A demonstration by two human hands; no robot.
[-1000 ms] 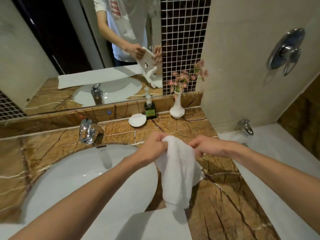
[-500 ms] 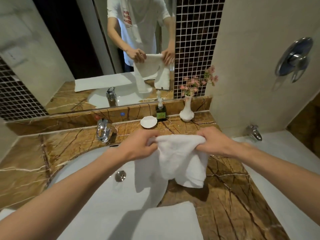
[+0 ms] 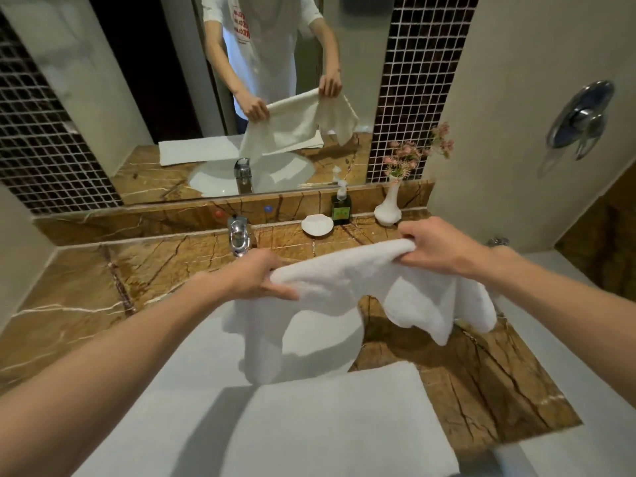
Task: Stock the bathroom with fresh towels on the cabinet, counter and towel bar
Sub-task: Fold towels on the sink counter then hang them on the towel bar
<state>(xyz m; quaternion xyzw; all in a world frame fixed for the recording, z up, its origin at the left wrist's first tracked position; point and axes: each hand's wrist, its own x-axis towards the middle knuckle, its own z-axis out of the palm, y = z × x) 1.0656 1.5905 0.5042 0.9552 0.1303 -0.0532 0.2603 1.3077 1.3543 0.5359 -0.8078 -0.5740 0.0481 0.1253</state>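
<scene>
Stretched wider than half a second ago: towel (image 3: 361, 277) now spans between my hands, which have drawn apart. Left hand (image 3: 254, 280) pinches one top end, thumb along the front and fingers curled behind. Right hand (image 3: 437, 249) grips the other end, fingers curled round the bunched edge. Towel hangs in the air above sink (image 3: 206, 339) and counter (image 3: 155, 266), top edge taut, both ends drooping, left end lowest. Folded towel (image 3: 337, 418) lies flat at the near edge below. Faucet (image 3: 238, 235), dish (image 3: 317, 224), bottle (image 3: 341, 208) and vase (image 3: 388, 208) stand along the counter's back. Mirror (image 3: 172, 98) shows the same hold.
</scene>
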